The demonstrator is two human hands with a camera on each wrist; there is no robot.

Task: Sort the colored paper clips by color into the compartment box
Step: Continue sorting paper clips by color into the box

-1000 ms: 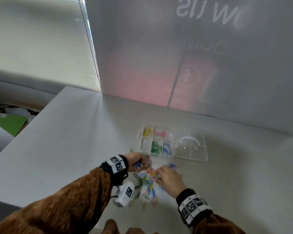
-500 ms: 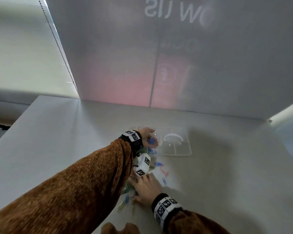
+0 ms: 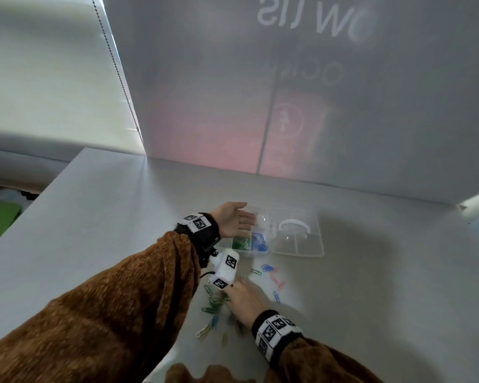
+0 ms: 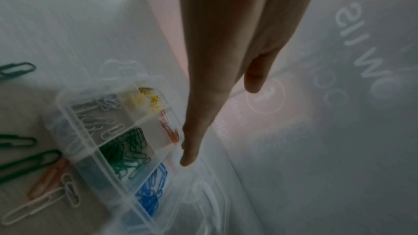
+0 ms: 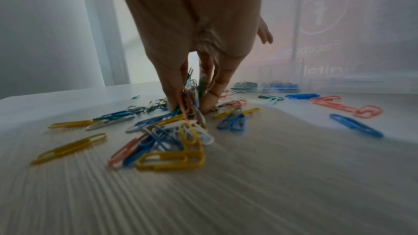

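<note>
The clear compartment box [image 3: 256,253] lies open on the table, holding white, yellow, red, green [image 4: 126,151] and blue [image 4: 153,190] clips in separate cells. My left hand [image 3: 244,221] hovers over the box's far cells with straight fingers [image 4: 192,149] and holds nothing. My right hand [image 3: 242,298] is down in the mixed pile of paper clips [image 5: 172,149] nearer to me. Its thumb and fingers pinch a bunch of several clips [image 5: 189,96] of mixed colours.
The box's clear lid [image 3: 299,246] with a white handle lies open to the right. Loose blue [image 3: 267,267] and pink [image 3: 277,280] clips lie between pile and box. A frosted wall [image 3: 288,106] stands behind; the table edge [image 3: 25,214] runs on the left.
My left hand went from the pile to the box with a blue clip and now is open above it. My right hand stayed in the pile, gathering clips.
</note>
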